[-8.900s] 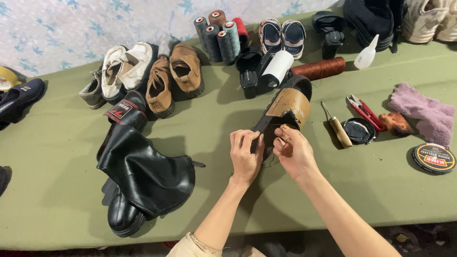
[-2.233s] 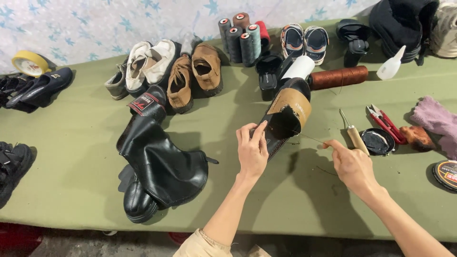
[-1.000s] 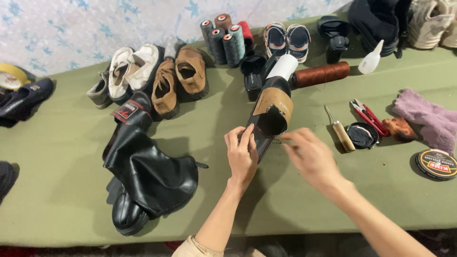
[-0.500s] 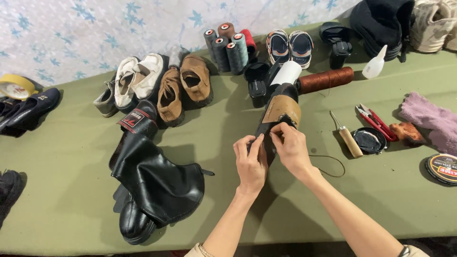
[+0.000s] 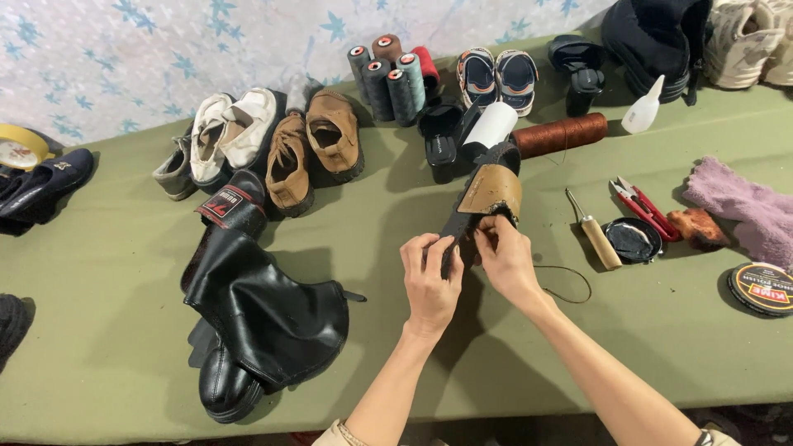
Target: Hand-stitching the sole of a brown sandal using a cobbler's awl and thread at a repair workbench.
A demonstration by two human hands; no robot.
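Note:
My left hand (image 5: 429,279) grips the near end of a black shoe (image 5: 483,198) with a tan leather insole, tilted on its side on the green table (image 5: 99,272). My right hand (image 5: 505,258) pinches at the shoe's edge right beside the left, fingers closed on it. A dark thread (image 5: 566,281) loops from under my right hand across the table. Whether a needle is in the fingers I cannot tell.
A black leather boot (image 5: 256,318) lies at the left. Brown and white shoes (image 5: 281,149), thread spools (image 5: 388,78), sandals (image 5: 496,78) and a brown thread roll (image 5: 562,135) line the back. An awl (image 5: 595,235), red snips (image 5: 644,206), a polish tin (image 5: 762,287) and a purple cloth (image 5: 743,211) lie at the right.
My right hand pulled out to the right with the thread, then came back to the shoe's edge beside my left hand. The left hand stayed on the shoe.

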